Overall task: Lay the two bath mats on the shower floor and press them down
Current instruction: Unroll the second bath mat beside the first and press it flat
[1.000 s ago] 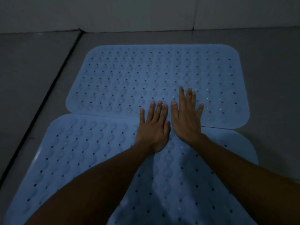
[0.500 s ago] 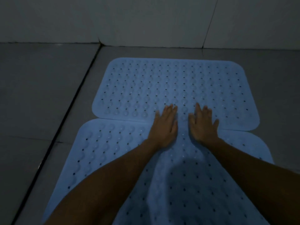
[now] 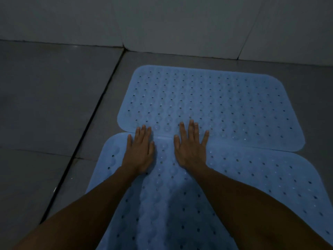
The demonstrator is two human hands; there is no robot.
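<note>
Both mats laid, the left hand (image 3: 139,152) and right hand (image 3: 191,148) press flat, fingers spread (gripping nothing), along the near mat (image 3: 252,177) and far mat (image 3: 207,98) seam; outer edges likely next.

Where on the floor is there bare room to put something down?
Free: the grey floor left of the dark groove, and the strip between the far mat and the wall. Crowded: the mats' seam, under the left hand and right hand.
</note>
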